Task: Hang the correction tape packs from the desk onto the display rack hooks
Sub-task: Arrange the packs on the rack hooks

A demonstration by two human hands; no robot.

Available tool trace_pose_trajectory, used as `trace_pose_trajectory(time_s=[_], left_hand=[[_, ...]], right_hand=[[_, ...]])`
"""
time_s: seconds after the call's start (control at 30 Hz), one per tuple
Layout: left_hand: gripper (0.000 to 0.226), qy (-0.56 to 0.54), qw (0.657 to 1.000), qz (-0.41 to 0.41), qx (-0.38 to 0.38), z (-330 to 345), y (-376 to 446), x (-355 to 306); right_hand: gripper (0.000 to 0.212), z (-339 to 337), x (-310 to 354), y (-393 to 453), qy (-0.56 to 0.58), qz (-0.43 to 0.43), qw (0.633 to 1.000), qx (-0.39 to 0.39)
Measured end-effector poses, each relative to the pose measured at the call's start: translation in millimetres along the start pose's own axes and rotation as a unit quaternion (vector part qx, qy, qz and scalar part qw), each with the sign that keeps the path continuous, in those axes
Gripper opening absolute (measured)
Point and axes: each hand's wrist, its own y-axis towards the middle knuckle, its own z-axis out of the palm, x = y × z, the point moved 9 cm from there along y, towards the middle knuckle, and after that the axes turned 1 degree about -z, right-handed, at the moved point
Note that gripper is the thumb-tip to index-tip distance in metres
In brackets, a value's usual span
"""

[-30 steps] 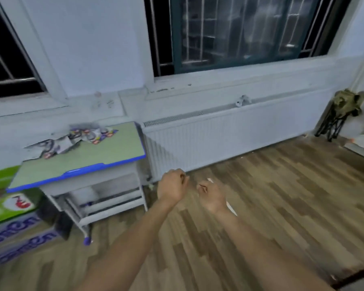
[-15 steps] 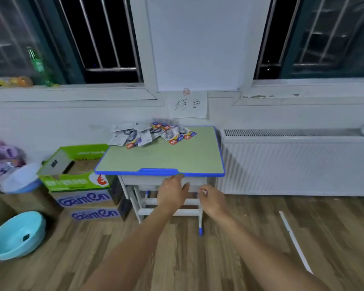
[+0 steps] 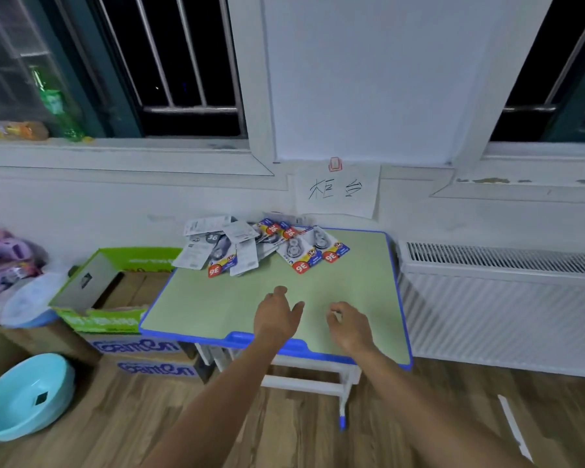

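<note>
I hold my left hand (image 3: 273, 317) and right hand (image 3: 349, 327) empty, fingers loosely curled, over the near tabletop (image 3: 217, 305); correction tape packs (image 3: 260, 248) lie heaped at its far edge, beyond reach.

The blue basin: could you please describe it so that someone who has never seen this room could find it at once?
Start at the green desk under the window, then look left past the stacked cardboard boxes beside it. The blue basin sits on the wooden floor in front of those boxes. It is the only round, light blue bowl there, tilted, with a small dark sticker inside.
</note>
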Motion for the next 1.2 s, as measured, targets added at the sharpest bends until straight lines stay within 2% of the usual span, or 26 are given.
trace_pose_trajectory(time_s=[0.4, 0.6, 0.73, 0.87, 0.97, 1.1, 1.2], left_hand=[[0.052, -0.023, 0.996, -0.071, 0.052, 39.5, 196.7, 1.9], [0.071, 0.042, 0.996, -0.078, 0.02, 56.3, 244.4, 10.1], [0.08, 0.089, 0.994, -0.067, -0.018, 66.6, 258.2, 14.6], [0.082, 0.086, 0.993, -0.058, -0.054, 70.9, 265.1, 12.6], [0.083, 0.085, 0.994, -0.064, -0.035, 79.0, 267.7, 16.1], [0.077, 0.066, 0.996, -0.05, -0.011, 85.5, 268.7, 14.7], [0.071, 0.042, 0.999, -0.027, 0.008, 87.8, 264.7, 9.6]], right_hand=[[0.043, 17.2, -8.3, 205.9, -0.088, 0.069, 0.993, -0.033], [0.047, 35.0, -8.3, 275.7, -0.141, 0.072, 0.986, -0.044], [0.056, 41.7, -15.0, 302.0, -0.158, 0.072, 0.983, -0.058], [0.073, 45.0, -38.0, 317.4, -0.161, 0.125, 0.978, -0.048], [0.079, 48.1, -48.0, 317.6, -0.171, 0.139, 0.974, -0.045], [0.079, 40.7, -48.7, 303.4, -0.174, 0.139, 0.972, -0.081], [0.081, 35.2, -55.4, 286.2, -0.185, 0.184, 0.963, -0.063]])
